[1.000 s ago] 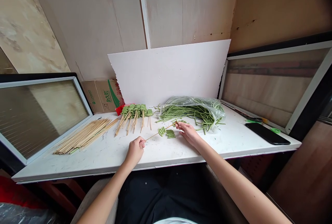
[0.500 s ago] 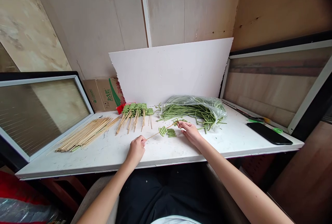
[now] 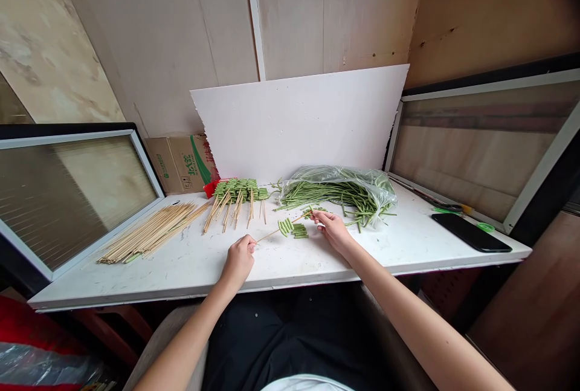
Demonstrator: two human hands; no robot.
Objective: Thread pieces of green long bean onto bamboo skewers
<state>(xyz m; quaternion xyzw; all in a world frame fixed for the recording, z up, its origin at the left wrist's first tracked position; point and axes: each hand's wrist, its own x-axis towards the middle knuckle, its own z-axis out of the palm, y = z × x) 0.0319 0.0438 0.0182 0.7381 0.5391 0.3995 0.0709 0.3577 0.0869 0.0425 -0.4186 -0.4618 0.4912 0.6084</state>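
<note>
My left hand (image 3: pixel 241 258) is closed around the lower end of a bamboo skewer (image 3: pixel 267 238), which slants up to the right. Several short green bean pieces (image 3: pixel 285 227) sit side by side across the skewer. At the skewer's tip, my right hand (image 3: pixel 331 226) pinches what looks like a green bean piece (image 3: pixel 310 214); the fingers partly hide it. Just below the skewer, cut bean pieces (image 3: pixel 299 231) lie in a row on the white table (image 3: pixel 190 276). Behind my right hand rests a clear plastic bag (image 3: pixel 362 176) full of long green beans (image 3: pixel 335 193).
Left of centre, finished bean skewers (image 3: pixel 238 188) are stacked with their sticks towards me. Bare bamboo skewers (image 3: pixel 151 231) lie farther left. A black phone (image 3: pixel 471 232) rests at the right, near a green ring (image 3: pixel 485 228). A cardboard box (image 3: pixel 179 164) and a white board (image 3: pixel 299 125) stand behind.
The view has shifted very slightly. Both hands keep almost the same place and grip, and the bean pieces on the skewer have barely moved.
</note>
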